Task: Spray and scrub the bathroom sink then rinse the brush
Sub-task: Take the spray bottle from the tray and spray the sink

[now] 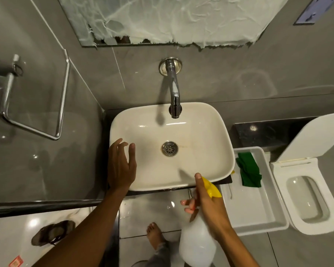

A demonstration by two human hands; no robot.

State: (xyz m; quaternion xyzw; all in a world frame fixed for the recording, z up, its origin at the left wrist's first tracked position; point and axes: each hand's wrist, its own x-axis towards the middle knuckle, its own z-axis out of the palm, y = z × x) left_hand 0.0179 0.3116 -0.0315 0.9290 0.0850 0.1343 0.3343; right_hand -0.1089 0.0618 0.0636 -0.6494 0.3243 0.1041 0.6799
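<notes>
Nearest the lens, the right hand [206, 201] has its grip clamped round the neck of a translucent spray bottle [198, 241], fingers at the trigger and the yellow nozzle [211, 186] over the near right rim of the white sink [210, 120]. The bottle's long axis runs from the near side up toward the basin, nozzle end farthest, so the bowl and drain [169, 148] lie ahead and left of it. The left hand [121, 164] hovers empty over the sink's left rim, fingers apart. No brush is visible.

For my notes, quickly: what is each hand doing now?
Left hand: open, holding nothing, over the sink rim.
Right hand: closed on the spray bottle.
</notes>
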